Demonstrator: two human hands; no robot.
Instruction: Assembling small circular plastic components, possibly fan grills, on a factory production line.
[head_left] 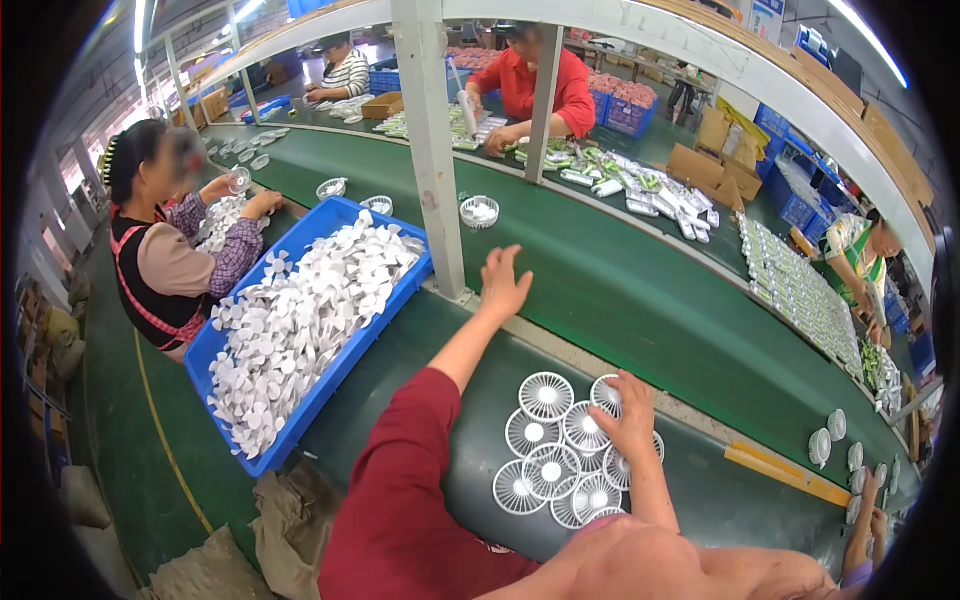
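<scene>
My left hand [503, 283] reaches out over the green conveyor belt, fingers apart and nothing in them. Just beyond it on the belt sits a round clear-white fan housing [480, 212] with white parts inside. My right hand [630, 418] is at the loose pile of white round fan guards [546, 397] on the dark green worktop. Its thumb and fingers close on the edge of one white fan guard [604, 392] at the pile's far right. Several guards overlap one another, and part of the pile is hidden behind my hand and forearm.
Left of me stands a blue crate [345, 345] heaped with white fan blades. A white post [430, 150] rises beside my left hand. A yellow strip [790, 473] lies along the worktop edge. Co-workers handle parts at the left and across the belt, near piled white-and-green pieces [640, 185].
</scene>
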